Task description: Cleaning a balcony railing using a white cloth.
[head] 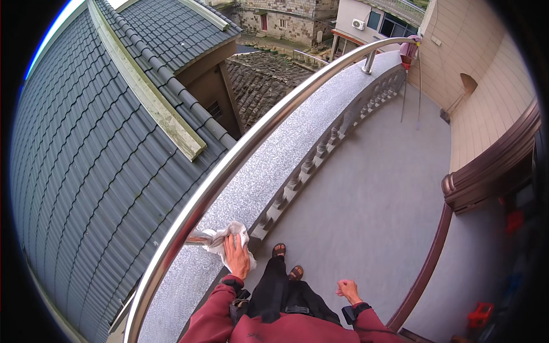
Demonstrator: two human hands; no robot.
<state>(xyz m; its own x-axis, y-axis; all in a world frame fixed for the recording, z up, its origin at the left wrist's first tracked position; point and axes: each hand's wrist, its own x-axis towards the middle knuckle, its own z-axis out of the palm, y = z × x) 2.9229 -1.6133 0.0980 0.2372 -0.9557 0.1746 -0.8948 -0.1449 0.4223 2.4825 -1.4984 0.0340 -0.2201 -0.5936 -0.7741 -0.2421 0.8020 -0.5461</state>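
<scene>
My left hand (237, 256) presses a crumpled whitish cloth (233, 231) onto the speckled granite coping (266, 167) of a balcony balustrade. The fingers lie over the cloth, close to the foot of a metal rail post (198, 238). Above the coping curves a shiny stainless steel handrail (240, 148). My right hand (349, 290) hangs over the grey floor to the right of my body. Its fingers are curled in, and I see nothing in it.
Stone balusters (308, 165) stand under the coping. A purplish cloth (409, 49) hangs at the rail's far end, near a thin pole (419, 94). Beyond the handrail lies a grey tiled roof (98, 163). To the right are a brown door frame (493, 163) and a raised sill (422, 274).
</scene>
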